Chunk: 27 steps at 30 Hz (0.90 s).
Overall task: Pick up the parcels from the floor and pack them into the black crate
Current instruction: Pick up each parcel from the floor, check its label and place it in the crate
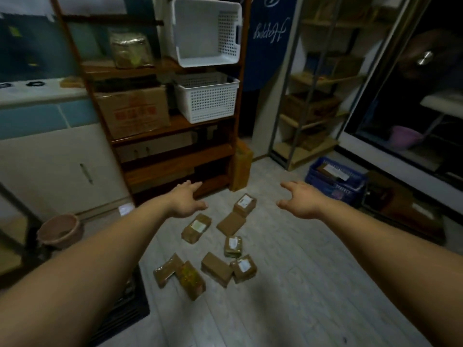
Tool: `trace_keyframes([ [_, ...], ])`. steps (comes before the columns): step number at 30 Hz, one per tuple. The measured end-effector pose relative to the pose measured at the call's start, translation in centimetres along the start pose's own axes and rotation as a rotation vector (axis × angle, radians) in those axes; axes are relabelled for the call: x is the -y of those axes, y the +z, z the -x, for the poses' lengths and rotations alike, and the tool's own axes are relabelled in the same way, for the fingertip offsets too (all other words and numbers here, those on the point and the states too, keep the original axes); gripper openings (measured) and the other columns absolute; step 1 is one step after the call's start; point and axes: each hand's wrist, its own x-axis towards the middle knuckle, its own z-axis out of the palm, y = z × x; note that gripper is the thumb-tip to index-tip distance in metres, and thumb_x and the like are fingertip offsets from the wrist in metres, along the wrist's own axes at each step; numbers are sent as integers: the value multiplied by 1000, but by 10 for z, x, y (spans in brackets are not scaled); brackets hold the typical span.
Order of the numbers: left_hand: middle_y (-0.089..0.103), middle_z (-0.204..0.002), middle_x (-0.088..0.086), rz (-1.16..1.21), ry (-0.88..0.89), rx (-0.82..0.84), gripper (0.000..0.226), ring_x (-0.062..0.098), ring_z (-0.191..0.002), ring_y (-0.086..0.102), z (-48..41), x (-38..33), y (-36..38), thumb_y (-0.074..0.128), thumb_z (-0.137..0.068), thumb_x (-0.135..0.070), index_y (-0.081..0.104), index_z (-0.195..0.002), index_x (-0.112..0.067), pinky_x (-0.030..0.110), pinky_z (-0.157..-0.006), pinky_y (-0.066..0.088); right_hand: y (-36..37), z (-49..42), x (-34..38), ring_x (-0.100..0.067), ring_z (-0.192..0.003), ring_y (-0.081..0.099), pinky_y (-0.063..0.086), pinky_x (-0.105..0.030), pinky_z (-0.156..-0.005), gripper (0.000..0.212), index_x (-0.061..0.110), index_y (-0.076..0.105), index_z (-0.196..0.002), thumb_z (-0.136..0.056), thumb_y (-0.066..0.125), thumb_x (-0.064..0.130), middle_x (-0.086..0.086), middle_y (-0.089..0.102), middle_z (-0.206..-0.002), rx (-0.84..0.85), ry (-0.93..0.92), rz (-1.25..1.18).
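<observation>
Parcels (196,227): eight brown wrapped packets lie scattered on the pale plank floor (288,284), between the two outstretched arms and nearer to me than both hands; several show white labels.
Pot (60,230): a pinkish tub sits on the floor at the far left.
Black crate (130,304): low on the left, largely hidden under the left forearm, just beside the leftmost parcels; I cannot see its inside.
Wooden shelf (175,151): stands behind the hands, bearing a cardboard box (132,111) and two white baskets (208,98), the upper one tilted.
Left hand (186,200): held out over the floor, fingers straight and slightly apart, holding nothing.
Right hand (299,202): likewise extended, fingers relaxed and spread, clear of every parcel.
Blue crate (335,179): on the floor at the right, with a labelled packet inside.
</observation>
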Motion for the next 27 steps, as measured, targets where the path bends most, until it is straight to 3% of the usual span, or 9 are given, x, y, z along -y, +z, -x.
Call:
trace_keyframes([
  [7, 4, -160, 6, 32, -46, 30, 73, 28, -146, 7, -79, -23, 7, 54, -92, -37, 13, -150, -26, 44, -119, 12, -2, -77, -43, -25, -144, 23, 23, -37, -114, 70, 21, 23, -151, -93, 52, 45, -7, 20, -158, 61, -27, -28],
  [19, 11, -159, 6, 134, -122, 133, 74, 27, -145, 16, -305, -48, -14, 55, -91, -40, 14, -151, -23, 43, -118, 19, -22, -289, -91, -26, -142, 26, 23, -33, -114, 71, 16, 21, -152, -94, 50, 45, -8, 19, -158, 225, 49, -43],
  [27, 10, -159, 6, 210, -225, 149, 75, 28, -145, 18, -401, -65, -15, 54, -91, -41, 12, -150, -22, 43, -117, 23, -36, -420, -106, -25, -142, 26, 24, -32, -113, 71, 18, 20, -152, -94, 51, 46, -8, 19, -158, 279, -33, -39],
])
